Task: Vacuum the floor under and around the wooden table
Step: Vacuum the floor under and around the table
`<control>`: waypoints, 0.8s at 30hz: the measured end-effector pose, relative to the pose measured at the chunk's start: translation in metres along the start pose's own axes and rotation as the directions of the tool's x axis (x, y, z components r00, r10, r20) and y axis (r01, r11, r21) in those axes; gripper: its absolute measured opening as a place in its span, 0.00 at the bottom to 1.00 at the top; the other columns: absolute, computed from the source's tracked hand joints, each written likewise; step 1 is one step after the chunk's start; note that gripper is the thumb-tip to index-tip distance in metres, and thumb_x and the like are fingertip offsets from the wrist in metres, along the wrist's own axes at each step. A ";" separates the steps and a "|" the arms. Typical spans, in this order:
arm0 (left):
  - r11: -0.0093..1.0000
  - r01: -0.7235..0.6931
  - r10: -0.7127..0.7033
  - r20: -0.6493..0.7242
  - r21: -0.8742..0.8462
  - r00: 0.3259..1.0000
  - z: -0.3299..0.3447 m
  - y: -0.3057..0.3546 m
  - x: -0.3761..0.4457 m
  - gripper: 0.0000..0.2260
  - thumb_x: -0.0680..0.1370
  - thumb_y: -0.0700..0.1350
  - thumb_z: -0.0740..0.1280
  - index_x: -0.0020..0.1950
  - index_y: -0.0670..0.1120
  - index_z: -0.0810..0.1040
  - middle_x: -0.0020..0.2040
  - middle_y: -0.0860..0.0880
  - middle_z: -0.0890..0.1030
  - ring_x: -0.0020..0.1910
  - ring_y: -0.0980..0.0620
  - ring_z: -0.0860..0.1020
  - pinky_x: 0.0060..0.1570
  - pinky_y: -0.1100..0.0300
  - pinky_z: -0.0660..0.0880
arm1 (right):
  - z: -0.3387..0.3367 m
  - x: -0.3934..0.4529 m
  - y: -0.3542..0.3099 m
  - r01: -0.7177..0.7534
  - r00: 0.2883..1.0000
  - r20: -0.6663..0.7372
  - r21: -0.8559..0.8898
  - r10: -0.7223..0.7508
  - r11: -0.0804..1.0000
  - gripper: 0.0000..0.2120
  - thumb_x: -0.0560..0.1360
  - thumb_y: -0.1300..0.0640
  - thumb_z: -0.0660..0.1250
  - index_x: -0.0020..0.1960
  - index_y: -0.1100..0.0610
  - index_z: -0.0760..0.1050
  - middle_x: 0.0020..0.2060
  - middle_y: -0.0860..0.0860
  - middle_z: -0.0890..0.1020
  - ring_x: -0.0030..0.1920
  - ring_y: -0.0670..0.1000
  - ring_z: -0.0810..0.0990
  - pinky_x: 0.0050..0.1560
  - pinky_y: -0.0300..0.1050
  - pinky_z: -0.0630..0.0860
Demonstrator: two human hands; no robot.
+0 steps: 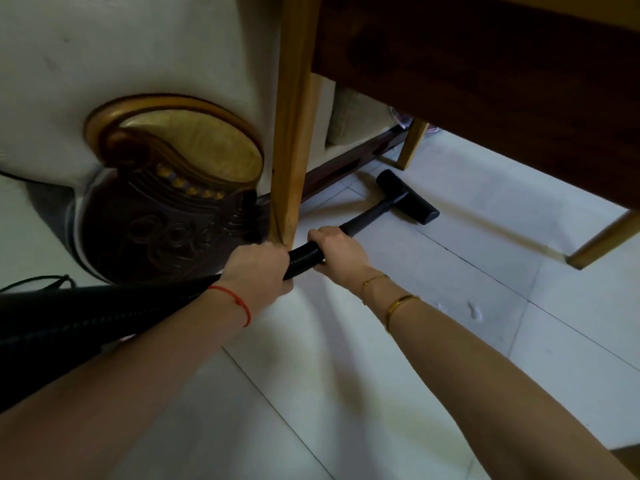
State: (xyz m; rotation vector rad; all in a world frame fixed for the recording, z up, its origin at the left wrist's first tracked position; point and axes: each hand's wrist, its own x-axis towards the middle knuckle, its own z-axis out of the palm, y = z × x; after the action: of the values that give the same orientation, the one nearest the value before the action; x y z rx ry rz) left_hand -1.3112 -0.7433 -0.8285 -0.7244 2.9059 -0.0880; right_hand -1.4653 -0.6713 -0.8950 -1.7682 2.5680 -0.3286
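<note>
White floor tiles [398, 358] spread beneath us, with the wooden table [485, 64] overhead toward one o'clock and a carved sofa arm [166, 188] at ten o'clock beside the near table leg [291, 133]. Our left hand [258, 271] wraps its fingers tightly round the ribbed black hose [306, 254], and just ahead our right hand [337, 252] curls its fingers closed over the joint where hose meets the rigid wand [372, 216]. We see the vacuum head [407, 197] flat on the tiles under the table at twelve o'clock, well apart from both hands.
</note>
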 end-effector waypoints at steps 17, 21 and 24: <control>0.983 -0.181 0.180 -0.088 -0.004 0.980 0.006 0.097 0.108 0.13 0.78 0.48 0.62 0.59 0.42 0.73 0.51 0.46 0.78 0.48 0.46 0.79 0.40 0.57 0.69 | -0.025 -0.008 0.125 -0.292 0.950 0.121 0.008 0.289 0.956 0.17 0.71 0.59 0.71 0.57 0.57 0.70 0.55 0.53 0.73 0.52 0.52 0.73 0.46 0.42 0.67; 0.983 -0.182 0.179 -0.084 -0.035 0.980 0.006 0.088 0.103 0.13 0.78 0.49 0.63 0.58 0.43 0.73 0.49 0.46 0.78 0.47 0.47 0.79 0.39 0.58 0.71 | -0.023 -0.013 0.116 -0.269 0.961 0.071 0.038 0.266 0.962 0.16 0.71 0.58 0.71 0.56 0.56 0.71 0.52 0.50 0.73 0.47 0.47 0.69 0.45 0.40 0.66; 0.979 -0.190 0.185 -0.075 -0.068 0.980 0.006 0.069 0.090 0.14 0.78 0.51 0.64 0.58 0.44 0.72 0.46 0.47 0.76 0.45 0.48 0.79 0.38 0.58 0.72 | -0.020 -0.016 0.099 -0.208 0.978 0.044 0.058 0.206 0.976 0.15 0.71 0.55 0.71 0.54 0.56 0.71 0.49 0.50 0.73 0.46 0.48 0.69 0.44 0.41 0.67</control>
State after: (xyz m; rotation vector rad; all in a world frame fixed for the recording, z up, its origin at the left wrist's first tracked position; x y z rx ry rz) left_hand -1.4208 -0.7246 -0.8526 -0.4628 3.0403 0.0183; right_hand -1.5535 -0.6191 -0.8944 -1.4554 2.6528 -0.3626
